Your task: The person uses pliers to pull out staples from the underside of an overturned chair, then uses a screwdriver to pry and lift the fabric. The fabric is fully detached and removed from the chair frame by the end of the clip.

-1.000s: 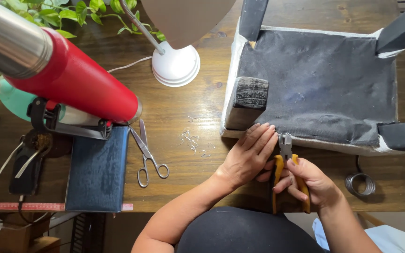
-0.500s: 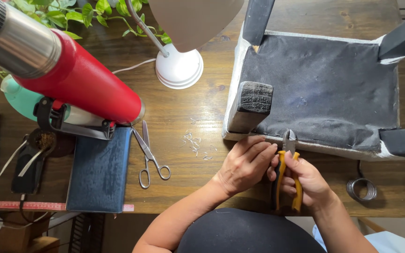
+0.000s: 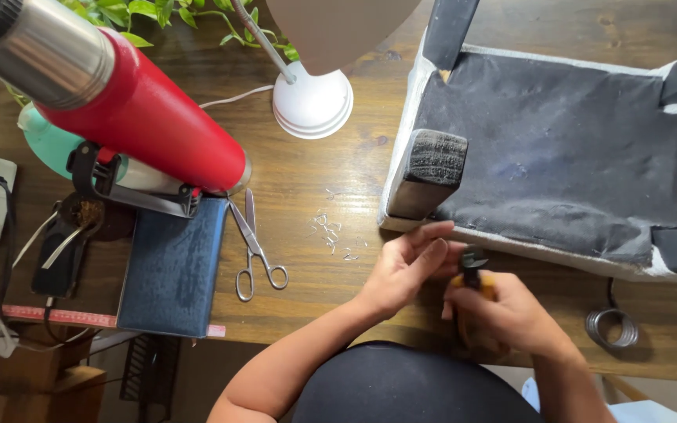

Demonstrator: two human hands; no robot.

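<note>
An upturned stool (image 3: 558, 157) with a dark fabric underside and dark legs lies on the wooden table (image 3: 338, 180). My right hand (image 3: 511, 313) grips yellow-handled pliers (image 3: 473, 266), whose dark jaws point up just below the stool's white near edge. My left hand (image 3: 405, 266) is beside the jaws, its fingers pinched together at the pliers' tip. Whether something tiny is between those fingers cannot be made out. Several small pulled staples (image 3: 332, 235) lie scattered on the table to the left of my hands.
Silver scissors (image 3: 254, 243) lie left of the staples, beside a dark blue book (image 3: 174, 266). A large red and steel flask (image 3: 111, 94), a white lamp base (image 3: 313, 102), a coil of wire (image 3: 611, 327), a red ruler (image 3: 41, 315) and green leaves surround the work.
Both hands have drawn back from the stool's near edge toward me. The left hand, earlier flat against the edge, now pinches at the pliers' tip.
</note>
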